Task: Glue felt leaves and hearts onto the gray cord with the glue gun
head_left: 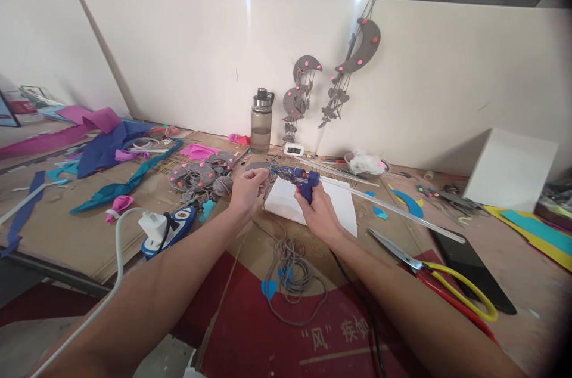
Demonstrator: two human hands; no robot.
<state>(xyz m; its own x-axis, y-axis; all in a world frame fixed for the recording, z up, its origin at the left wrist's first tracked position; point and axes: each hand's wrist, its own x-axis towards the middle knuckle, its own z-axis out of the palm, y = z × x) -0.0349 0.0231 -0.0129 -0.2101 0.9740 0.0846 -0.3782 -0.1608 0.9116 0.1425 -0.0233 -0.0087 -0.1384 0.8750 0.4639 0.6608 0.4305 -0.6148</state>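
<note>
My right hand [319, 211] is wrapped around the handle of a blue hot glue gun [307, 180], whose nozzle points left. From the gun's back runs a long clear glue stick [397, 205]. My left hand [249, 190] is closed in a pinch right by the nozzle; what sits between its fingertips is too small to make out. Under the gun lies a white sheet [286, 202]. Nearer to me, a loose coil of grey cord [295, 273] rests on the cardboard, with a blue heart [269, 289] beside it.
Scissors [420, 265] and a black phone [478, 270] lie at right. On the left are a power strip [182, 222] and grey moons with pink dots [192, 176]. A water bottle [261, 124] and small clock [294, 150] stand by the wall, where moon ornaments [364, 47] hang.
</note>
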